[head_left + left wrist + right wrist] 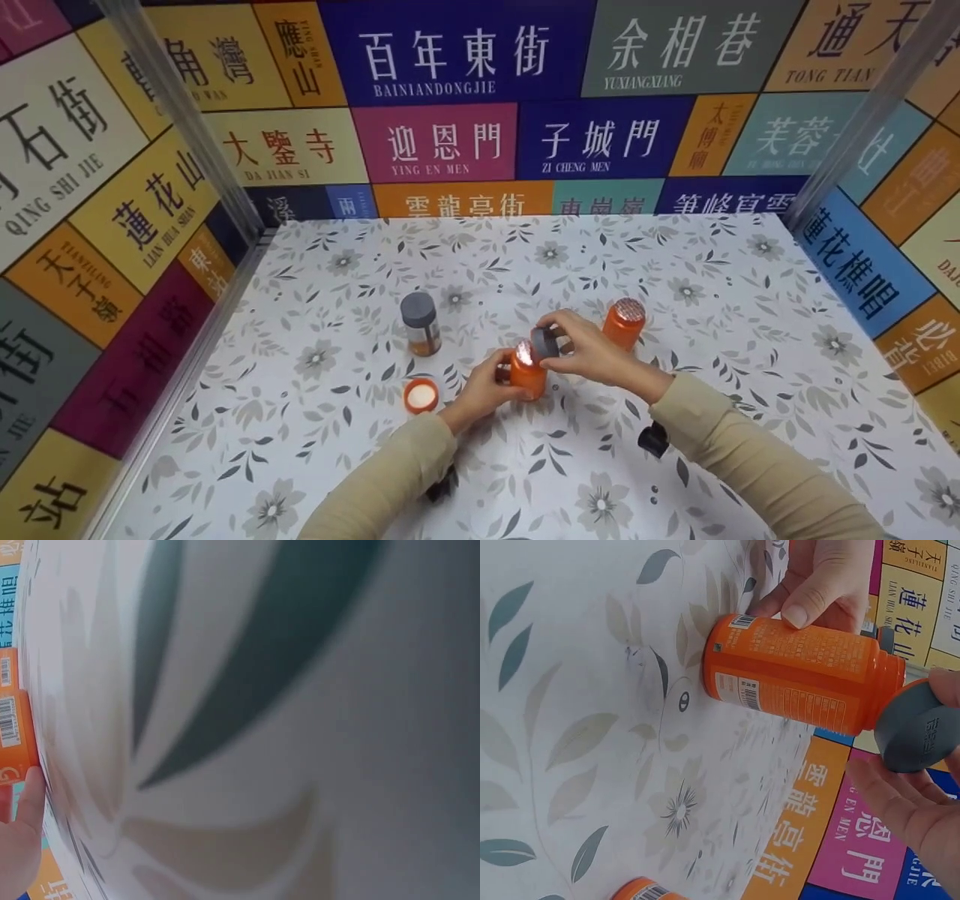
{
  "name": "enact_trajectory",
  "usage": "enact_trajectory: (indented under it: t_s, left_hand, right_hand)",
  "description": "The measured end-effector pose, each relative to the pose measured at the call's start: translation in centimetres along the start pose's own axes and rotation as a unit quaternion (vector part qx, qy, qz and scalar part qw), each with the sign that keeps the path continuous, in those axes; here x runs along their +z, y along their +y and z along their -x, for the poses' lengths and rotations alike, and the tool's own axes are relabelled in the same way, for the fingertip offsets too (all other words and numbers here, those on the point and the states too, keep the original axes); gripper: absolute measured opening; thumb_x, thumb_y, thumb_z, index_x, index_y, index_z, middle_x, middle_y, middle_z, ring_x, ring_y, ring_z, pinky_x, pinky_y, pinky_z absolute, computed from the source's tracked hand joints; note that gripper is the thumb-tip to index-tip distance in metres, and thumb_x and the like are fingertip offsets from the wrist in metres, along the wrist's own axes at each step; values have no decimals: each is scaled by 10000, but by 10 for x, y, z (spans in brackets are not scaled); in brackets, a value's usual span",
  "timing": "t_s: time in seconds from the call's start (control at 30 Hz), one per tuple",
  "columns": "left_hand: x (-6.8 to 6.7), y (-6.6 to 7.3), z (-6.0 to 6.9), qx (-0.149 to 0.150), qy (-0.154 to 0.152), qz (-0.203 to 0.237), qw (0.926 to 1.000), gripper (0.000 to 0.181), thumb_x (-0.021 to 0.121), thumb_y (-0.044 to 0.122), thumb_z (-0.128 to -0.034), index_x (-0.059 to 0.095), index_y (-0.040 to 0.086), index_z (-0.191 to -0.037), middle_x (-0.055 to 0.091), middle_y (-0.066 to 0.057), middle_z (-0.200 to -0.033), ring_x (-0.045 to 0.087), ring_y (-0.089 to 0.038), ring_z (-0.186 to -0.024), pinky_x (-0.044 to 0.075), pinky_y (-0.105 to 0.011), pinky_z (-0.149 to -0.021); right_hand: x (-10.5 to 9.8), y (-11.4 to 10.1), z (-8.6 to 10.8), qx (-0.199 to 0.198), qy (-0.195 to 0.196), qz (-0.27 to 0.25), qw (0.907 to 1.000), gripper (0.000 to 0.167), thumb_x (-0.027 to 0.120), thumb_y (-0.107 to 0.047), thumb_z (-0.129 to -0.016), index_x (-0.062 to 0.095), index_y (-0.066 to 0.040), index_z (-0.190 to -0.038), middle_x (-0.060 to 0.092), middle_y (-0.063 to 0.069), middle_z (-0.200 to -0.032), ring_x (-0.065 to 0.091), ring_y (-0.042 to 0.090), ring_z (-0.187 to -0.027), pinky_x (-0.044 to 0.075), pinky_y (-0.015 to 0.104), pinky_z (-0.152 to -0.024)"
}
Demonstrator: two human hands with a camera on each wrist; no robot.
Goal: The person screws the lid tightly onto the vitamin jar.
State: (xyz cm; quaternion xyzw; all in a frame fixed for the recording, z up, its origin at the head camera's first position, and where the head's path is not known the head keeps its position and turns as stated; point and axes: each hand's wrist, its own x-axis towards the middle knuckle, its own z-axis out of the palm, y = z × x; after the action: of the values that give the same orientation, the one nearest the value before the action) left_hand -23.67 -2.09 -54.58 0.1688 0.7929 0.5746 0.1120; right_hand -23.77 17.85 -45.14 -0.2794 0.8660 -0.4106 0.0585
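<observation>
My left hand (484,386) grips an orange bottle (529,381) that stands on the table, its top covered by shiny silver foil. A grey cap (545,343) is pinched in my right hand (585,349). In the right wrist view, this cap (919,731) is tilted against or just beside the mouth of the orange bottle (795,675); I cannot tell if they touch. The thumb of the left hand (829,589) lies along the bottle's side there. The left wrist view catches only part of the left hand (19,840) and of the orange bottle (16,727).
Right of my hands stands a second orange bottle (624,326) with a foil-covered top. To the left are a clear jar (421,322) with a grey lid and an orange cap (421,395) lying with its white inside up. Printed panels (435,142) border the flower-patterned table (360,262).
</observation>
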Motion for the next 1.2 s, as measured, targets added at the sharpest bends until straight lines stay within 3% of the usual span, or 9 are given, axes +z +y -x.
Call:
enact_trajectory:
  t_s: [0.37, 0.5, 0.77, 0.9, 1.07, 1.2]
  left_hand:
    - [2, -1, -2, 73, -50, 221, 9997, 572, 752, 114, -735, 485, 83, -1240, 551, -113, -1145, 594, -244, -987, 494, -306, -821]
    - [2, 1, -1, 60, -27, 192, 9998, 554, 747, 122, -744, 491, 75, -1233, 550, -113, -1143, 593, -244, -981, 493, -309, -820]
    - [-3, 30, 14, 249, -19, 384, 9990, 500, 706, -3, -750, 484, -32, -1196, 541, -177, -1078, 580, -360, -970, 496, -397, -826]
    - [-1, 22, 10, 222, -24, 425, 9988, 519, 711, -2, -745, 479, -21, -1210, 535, -172, -1094, 574, -351, -973, 486, -425, -840]
    - [4, 2, 1, 97, 43, 345, 9993, 542, 734, 36, -732, 490, 33, -1215, 539, -140, -1114, 586, -288, -969, 498, -348, -826]
    - [5, -2, -2, 63, 73, 265, 9996, 541, 752, 81, -723, 503, 64, -1202, 544, -114, -1109, 591, -236, -955, 498, -298, -813]
  right_hand:
    - [-2, -6, -11, -583, -511, 1117, 9907, 394, 669, -53, -749, 613, -36, -1139, 501, 188, -1211, 458, 347, -1111, 398, 483, -916]
    - [-1, -7, -15, -840, -557, 1233, 9872, 394, 660, -51, -741, 613, -18, -1131, 513, 195, -1204, 473, 350, -1105, 403, 479, -906]
    - [6, -8, -15, -842, -705, 1389, 9842, 412, 659, -42, -734, 605, 3, -1140, 512, 194, -1217, 460, 349, -1116, 410, 459, -900]
    - [8, -6, -14, -841, -585, 1383, 9851, 416, 658, -44, -737, 599, 21, -1143, 522, 191, -1200, 471, 341, -1102, 422, 447, -885]
    - [9, -5, -13, -694, -530, 1338, 9872, 426, 659, -61, -750, 589, 30, -1160, 522, 186, -1200, 471, 327, -1101, 426, 435, -889]
    - [10, -5, -13, -649, -425, 1380, 9874, 410, 675, -88, -755, 604, 24, -1143, 535, 176, -1177, 477, 315, -1073, 435, 422, -864]
